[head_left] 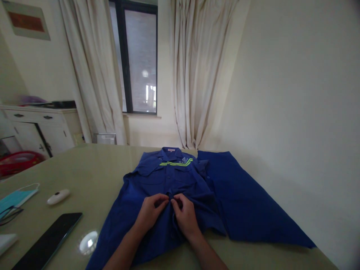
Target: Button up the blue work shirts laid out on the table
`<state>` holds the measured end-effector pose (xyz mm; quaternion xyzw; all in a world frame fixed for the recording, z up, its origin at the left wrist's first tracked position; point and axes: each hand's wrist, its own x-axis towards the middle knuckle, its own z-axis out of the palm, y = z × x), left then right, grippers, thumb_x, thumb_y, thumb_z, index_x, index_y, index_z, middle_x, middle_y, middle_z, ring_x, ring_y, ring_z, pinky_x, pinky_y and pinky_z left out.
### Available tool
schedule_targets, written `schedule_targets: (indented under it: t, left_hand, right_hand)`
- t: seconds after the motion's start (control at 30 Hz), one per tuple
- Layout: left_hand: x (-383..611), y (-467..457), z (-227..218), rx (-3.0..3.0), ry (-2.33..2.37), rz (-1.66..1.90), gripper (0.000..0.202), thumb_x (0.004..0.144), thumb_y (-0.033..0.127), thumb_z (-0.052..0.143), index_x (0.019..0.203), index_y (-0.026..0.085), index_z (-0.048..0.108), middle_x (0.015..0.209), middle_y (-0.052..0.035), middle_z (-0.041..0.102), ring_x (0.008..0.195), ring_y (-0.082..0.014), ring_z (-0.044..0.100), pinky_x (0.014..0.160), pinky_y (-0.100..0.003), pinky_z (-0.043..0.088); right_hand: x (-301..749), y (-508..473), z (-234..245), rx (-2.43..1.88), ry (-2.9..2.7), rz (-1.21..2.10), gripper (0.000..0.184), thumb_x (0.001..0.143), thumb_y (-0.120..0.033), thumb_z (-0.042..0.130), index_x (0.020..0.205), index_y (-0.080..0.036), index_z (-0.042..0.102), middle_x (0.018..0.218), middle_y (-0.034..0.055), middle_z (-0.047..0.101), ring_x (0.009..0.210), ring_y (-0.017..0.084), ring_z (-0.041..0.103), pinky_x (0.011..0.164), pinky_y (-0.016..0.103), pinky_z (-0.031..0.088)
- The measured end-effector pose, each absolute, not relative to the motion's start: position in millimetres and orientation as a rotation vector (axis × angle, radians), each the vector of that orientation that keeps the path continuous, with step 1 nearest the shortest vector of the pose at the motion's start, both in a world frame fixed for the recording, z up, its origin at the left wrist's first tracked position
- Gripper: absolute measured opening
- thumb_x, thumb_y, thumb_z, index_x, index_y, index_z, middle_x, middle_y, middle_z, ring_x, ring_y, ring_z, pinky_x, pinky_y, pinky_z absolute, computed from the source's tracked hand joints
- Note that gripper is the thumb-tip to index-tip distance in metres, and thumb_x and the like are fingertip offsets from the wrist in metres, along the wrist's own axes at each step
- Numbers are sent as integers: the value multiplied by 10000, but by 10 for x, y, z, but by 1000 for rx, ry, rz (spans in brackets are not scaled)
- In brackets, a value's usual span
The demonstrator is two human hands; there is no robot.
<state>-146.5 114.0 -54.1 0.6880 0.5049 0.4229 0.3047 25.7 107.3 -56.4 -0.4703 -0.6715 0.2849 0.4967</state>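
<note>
A blue work shirt with a yellow-green reflective stripe lies face up on the table, collar toward the window. My left hand and my right hand meet at the shirt's front placket, low on the chest. Both hands have their fingers pinched on the fabric edges, thumbs almost touching. Beside the shirt to the right lies a second blue garment, spread flat and reaching the table's right edge.
On the table's left lie a black phone, a small white remote-like object, a light blue face mask and glasses. A white cabinet stands at the left wall. Curtains frame a dark window behind the table.
</note>
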Motion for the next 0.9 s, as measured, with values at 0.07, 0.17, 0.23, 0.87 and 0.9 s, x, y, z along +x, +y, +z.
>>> schedule_targets:
  t: [0.07, 0.17, 0.23, 0.87, 0.9]
  left_hand:
    - [-1474, 1142, -555, 1855, 1358, 1109, 214, 894, 343, 602, 964, 227, 768, 939, -21, 796, 857, -204, 724, 807, -281, 529]
    - [-1472, 1120, -553, 1927, 1374, 1098, 216, 914, 327, 577, 974, 236, 763, 964, -20, 793, 874, -199, 719, 815, -276, 515]
    - [-1460, 1096, -535, 1974, 1379, 1099, 211, 922, 309, 561, 972, 236, 753, 941, -17, 786, 838, -188, 710, 782, -266, 504]
    - [-1427, 1057, -522, 2109, 1384, 1055, 191, 917, 251, 560, 985, 238, 738, 910, -20, 740, 798, -174, 675, 770, -278, 512]
    - [-1418, 1046, -519, 2137, 1414, 1036, 209, 919, 238, 548, 1006, 242, 738, 936, -24, 741, 822, -180, 680, 792, -288, 515]
  right_hand:
    - [259, 1070, -550, -1123, -1640, 691, 171, 921, -292, 565, 887, -188, 695, 822, 42, 717, 759, 188, 664, 711, 246, 473]
    - [272, 1085, -561, -1107, -1679, 696, 169, 921, -281, 566, 913, -190, 708, 843, 42, 724, 782, 188, 668, 728, 244, 473]
    - [278, 1094, -576, -1108, -1688, 699, 169, 921, -281, 568, 914, -190, 711, 851, 41, 726, 793, 189, 667, 735, 244, 472]
    - [265, 1080, -619, -1186, -1740, 616, 196, 938, -251, 500, 912, -197, 687, 895, 59, 711, 843, 201, 656, 772, 261, 444]
    - [258, 1076, -619, -1171, -1757, 609, 197, 940, -251, 494, 915, -197, 682, 898, 58, 705, 845, 200, 651, 777, 262, 442]
